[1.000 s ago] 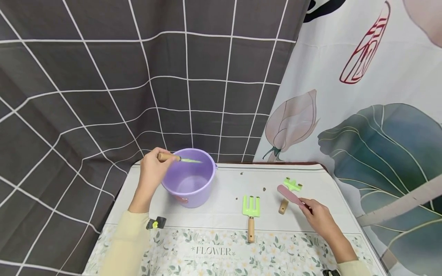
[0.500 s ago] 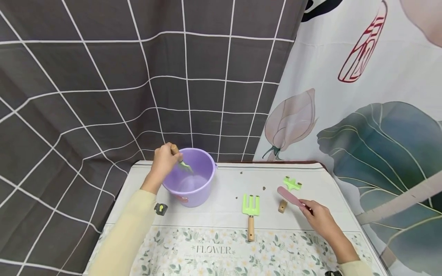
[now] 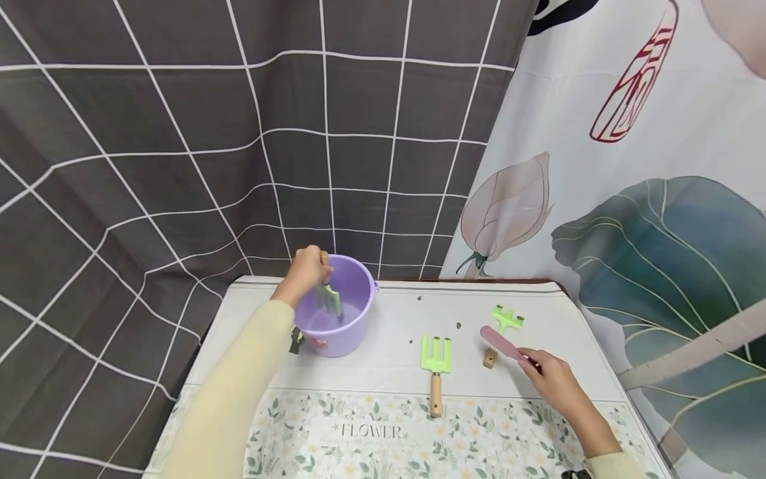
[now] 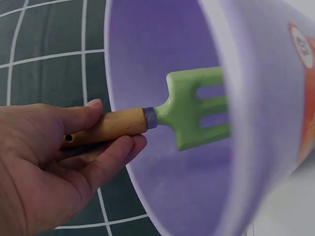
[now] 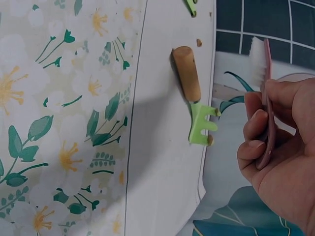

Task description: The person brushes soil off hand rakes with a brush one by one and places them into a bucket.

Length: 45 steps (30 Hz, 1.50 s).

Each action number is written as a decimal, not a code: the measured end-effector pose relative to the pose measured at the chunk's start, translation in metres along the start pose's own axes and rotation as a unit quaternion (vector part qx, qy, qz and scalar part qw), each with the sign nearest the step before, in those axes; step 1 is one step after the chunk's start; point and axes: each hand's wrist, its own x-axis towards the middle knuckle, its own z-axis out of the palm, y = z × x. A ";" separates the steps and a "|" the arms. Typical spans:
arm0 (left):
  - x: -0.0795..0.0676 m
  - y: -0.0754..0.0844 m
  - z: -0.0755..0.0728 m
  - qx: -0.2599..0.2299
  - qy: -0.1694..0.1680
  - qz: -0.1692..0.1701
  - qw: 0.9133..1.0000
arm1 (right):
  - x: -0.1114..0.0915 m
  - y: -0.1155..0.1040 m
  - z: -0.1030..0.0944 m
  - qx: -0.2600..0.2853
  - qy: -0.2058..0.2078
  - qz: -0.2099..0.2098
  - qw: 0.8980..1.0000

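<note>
My left hand (image 3: pixel 306 274) grips a small green garden fork (image 4: pixel 184 110) by its wooden handle. In the left wrist view the thumb lies along one side of the handle and the fingers curl beneath. Its tines reach inside the purple bucket (image 3: pixel 344 344), the near rim hiding their tips. A pink brush (image 3: pixel 499 340) with white bristles is held in my right hand (image 5: pixel 283 142), fingers wrapped round its handle. Below the brush, a second green fork (image 5: pixel 199 125) lies on the table, brown dirt on its tine ends. Another green fork (image 3: pixel 435 362) lies mid-table, dirt on its tips.
Several brown crumbs (image 3: pixel 459 325) are scattered over the white part of the table (image 3: pixel 383 372). A flowered mat pattern (image 3: pixel 371 459) covers the near part. Behind stands a dark gridded curtain (image 3: pixel 371 166), with a lotus-print cloth (image 3: pixel 598 279) at the right.
My left hand has moved right over the bucket and turned the fork from level to tines-down inside it. The right hand with the brush has stayed in place.
</note>
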 end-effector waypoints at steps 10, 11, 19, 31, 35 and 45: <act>0.012 -0.003 0.018 0.041 -0.031 -0.053 0.997 | -0.001 0.001 0.000 0.001 -0.016 0.014 1.000; 0.013 -0.003 0.020 0.044 -0.034 -0.054 0.997 | -0.001 0.001 -0.001 0.000 -0.016 0.015 1.000; 0.019 -0.004 0.036 0.024 -0.056 -0.059 0.996 | -0.002 0.003 0.000 0.002 -0.011 0.017 1.000; 0.022 0.002 0.037 0.049 -0.032 -0.052 0.997 | -0.007 0.003 0.002 0.008 -0.003 0.014 1.000; 0.024 0.001 0.036 0.045 -0.035 -0.055 0.997 | -0.005 0.003 0.003 0.014 -0.001 0.007 1.000; 0.023 0.000 0.029 0.026 -0.027 -0.042 0.998 | -0.004 0.002 -0.002 0.004 -0.013 0.011 1.000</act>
